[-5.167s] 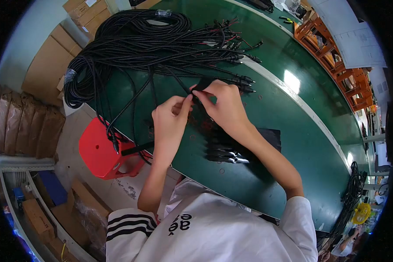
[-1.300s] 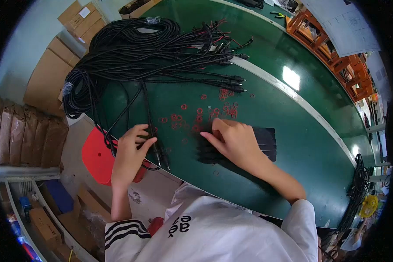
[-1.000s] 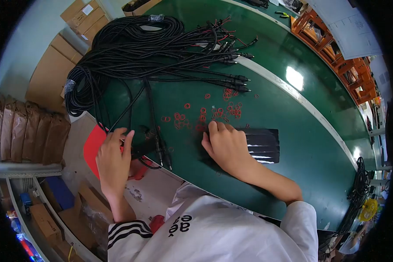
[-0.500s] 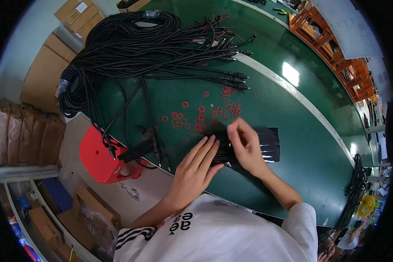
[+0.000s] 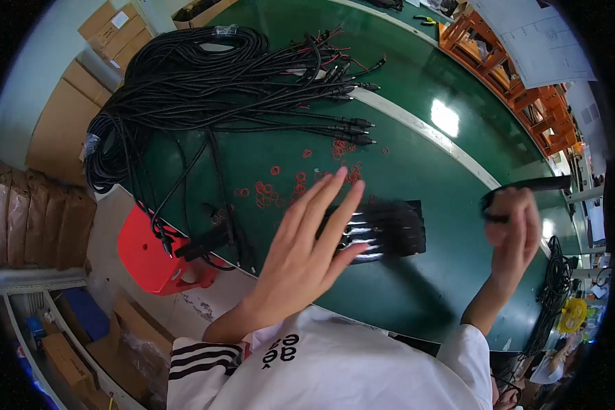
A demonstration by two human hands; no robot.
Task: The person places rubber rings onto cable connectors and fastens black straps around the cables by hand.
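My left hand is stretched out with its fingers apart, raised over the left end of a row of glossy black strips lying side by side on the green table. It partly hides them. Off to the right, my right hand is closed on a black flexible strip, which curls at one end and sticks out past the fingers. Motion smears this hand a little. Scattered red rings lie on the table beyond my left hand.
A big coil of black cables with plugs fills the table's far left. A red stool stands beside the table edge. More black cable lies at the right. Orange racks stand across the table.
My right hand has swung from the row of black strips out to the right, carrying a black strip. My left hand has lifted and spread its fingers.
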